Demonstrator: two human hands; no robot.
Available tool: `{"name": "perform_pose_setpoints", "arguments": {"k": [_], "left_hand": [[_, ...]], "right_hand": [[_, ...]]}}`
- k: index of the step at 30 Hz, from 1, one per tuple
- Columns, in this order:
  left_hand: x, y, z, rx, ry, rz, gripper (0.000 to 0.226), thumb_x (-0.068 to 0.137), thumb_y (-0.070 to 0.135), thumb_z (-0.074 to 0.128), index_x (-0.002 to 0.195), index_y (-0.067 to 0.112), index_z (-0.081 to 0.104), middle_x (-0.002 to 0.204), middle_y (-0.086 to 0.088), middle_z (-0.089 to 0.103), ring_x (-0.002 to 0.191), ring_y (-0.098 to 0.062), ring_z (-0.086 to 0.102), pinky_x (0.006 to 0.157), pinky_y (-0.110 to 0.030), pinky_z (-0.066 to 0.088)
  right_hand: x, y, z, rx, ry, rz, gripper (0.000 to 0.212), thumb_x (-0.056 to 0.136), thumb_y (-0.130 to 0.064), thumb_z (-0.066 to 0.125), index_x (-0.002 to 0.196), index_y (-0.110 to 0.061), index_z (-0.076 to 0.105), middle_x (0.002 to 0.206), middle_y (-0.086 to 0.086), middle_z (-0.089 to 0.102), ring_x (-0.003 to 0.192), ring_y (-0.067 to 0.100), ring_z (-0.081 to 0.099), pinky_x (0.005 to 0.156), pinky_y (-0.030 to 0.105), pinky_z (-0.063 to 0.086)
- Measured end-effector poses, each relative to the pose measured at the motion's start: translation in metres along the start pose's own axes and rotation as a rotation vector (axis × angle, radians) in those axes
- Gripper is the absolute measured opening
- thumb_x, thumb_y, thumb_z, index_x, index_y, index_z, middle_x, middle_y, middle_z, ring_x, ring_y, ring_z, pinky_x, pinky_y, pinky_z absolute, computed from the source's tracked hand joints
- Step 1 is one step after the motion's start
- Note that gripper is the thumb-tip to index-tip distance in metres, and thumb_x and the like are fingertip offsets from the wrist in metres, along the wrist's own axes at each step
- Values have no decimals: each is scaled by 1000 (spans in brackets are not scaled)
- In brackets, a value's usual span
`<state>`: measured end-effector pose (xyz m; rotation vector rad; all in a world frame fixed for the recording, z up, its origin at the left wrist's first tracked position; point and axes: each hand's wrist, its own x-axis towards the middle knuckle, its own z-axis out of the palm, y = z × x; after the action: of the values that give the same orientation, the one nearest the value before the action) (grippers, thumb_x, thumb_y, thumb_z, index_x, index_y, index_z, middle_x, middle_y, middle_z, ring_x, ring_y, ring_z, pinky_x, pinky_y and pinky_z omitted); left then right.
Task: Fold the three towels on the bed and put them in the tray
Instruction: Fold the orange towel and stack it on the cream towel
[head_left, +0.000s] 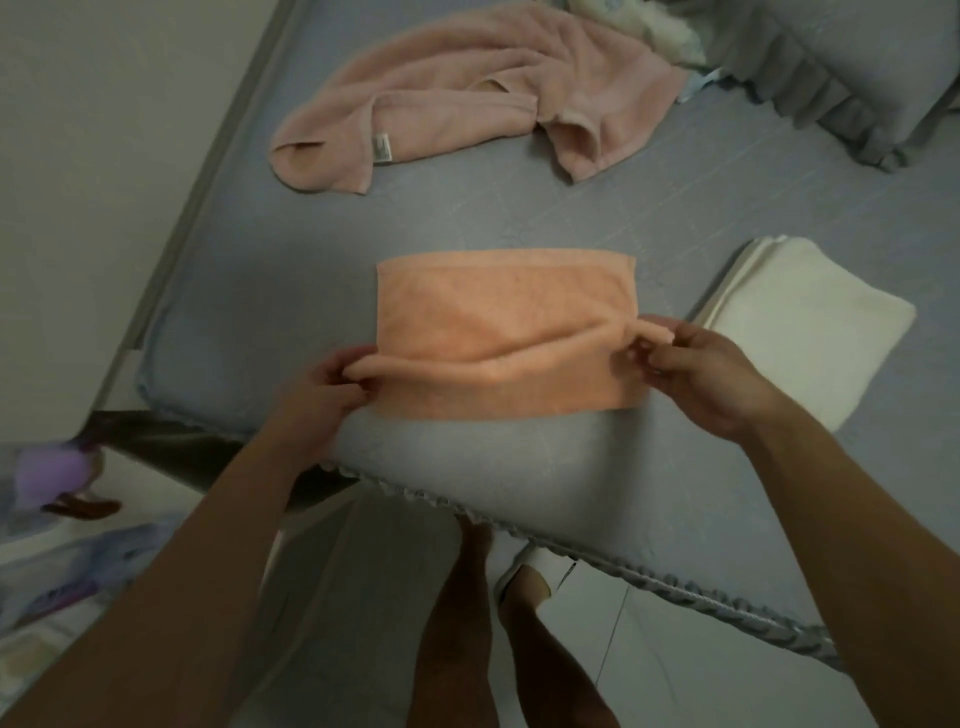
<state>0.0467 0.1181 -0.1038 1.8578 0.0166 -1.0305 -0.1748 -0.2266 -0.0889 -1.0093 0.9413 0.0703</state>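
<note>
On the grey quilted bed (291, 270), near its front edge, left to right:

Floor clutter, far left: blurred purple and blue items (47, 478), can't tell what they are.
Left hand (324, 387): clenched on the left end of a raised ridge in the orange terry towel (498, 322); cloth pinched between thumb and fingers.
Orange towel: flat rectangle, centre of the bed's near side, long edges running left-right. A fold line is lifted across its lower half; near strip below the ridge lies flat on the cover.
Right hand (701, 379): fingertips pinching the right end of the same ridge, at the towel's right edge.
Pink fluffy towel (478, 98): crumpled and unfolded, farther back on the bed, well apart from the orange one; white label visible at its front edge.
Cream towel (800, 322): folded into a neat stack, just right of the orange towel, beside the right hand, not touching it.
Grey ruffled pillow (872, 78): top right corner.
Tray: not in view.
</note>
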Motion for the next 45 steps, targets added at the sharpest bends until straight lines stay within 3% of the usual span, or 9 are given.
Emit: {"name": "perform_pose_setpoints", "arguments": {"k": [5,11,15,18,22,26,31,37,45], "left_hand": [[84,34,6,409,77,128,4,79,33,63,82,30,63,68,3,56,65,-14,50,65,-30,40],[161,35,14,469,261,153,17,92,30,56,83,17,58,71,-8,55,71,-16,49,65,-34,39],[175,42,21,435,368,200,21,94,35,52,81,19,55,66,1,50,63,-14,45,58,-28,38],[177,45,27,487,413,122,21,92,30,53,81,12,57,68,-2,52,62,-14,46,48,-12,35],[173,48,33,482,435,49,16,91,20,56,100,7,60,91,-11,62,85,-23,59,71,-34,45],[163,54,50,745,542,411,46,81,10,53,127,7,52,131,-23,51,120,-39,50,101,-45,40],[153,29,112,1194,36,752,59,97,35,28,152,17,15,162,-12,22,150,-28,20,118,-51,25],[177,-37,48,1430,50,825,69,96,58,27,156,28,15,165,-4,15,149,-29,17,121,-47,8],[166,30,47,1206,113,539,52,85,48,48,128,20,58,139,-12,54,128,-36,49,110,-49,31]], "right_hand": [[75,-22,6,-703,242,-128,10,85,-11,63,94,-15,65,83,4,63,77,18,57,72,35,47],[147,-23,10,-847,584,-177,24,87,-25,53,81,-4,63,72,12,57,69,27,54,60,34,41],[159,-21,15,-863,695,-375,29,81,-24,51,58,-13,38,58,5,35,55,18,34,50,33,21],[159,-14,17,-873,660,-292,25,85,-26,53,65,-13,45,60,-1,42,56,15,39,50,31,26],[155,-17,24,-809,704,-171,31,89,-23,55,116,-8,57,112,10,62,96,25,60,82,33,47],[139,-12,69,-1141,657,-449,62,87,-27,53,144,-9,39,149,20,39,139,36,35,115,46,25],[149,42,138,-1483,127,-601,66,95,-31,39,155,-10,20,165,10,13,152,28,5,120,52,10],[142,77,23,-1682,366,-441,77,95,-54,26,157,-11,8,165,11,5,153,27,2,120,54,9],[89,52,26,-1352,657,-193,84,88,-38,51,154,-3,14,161,22,15,148,39,16,118,51,12]]}}
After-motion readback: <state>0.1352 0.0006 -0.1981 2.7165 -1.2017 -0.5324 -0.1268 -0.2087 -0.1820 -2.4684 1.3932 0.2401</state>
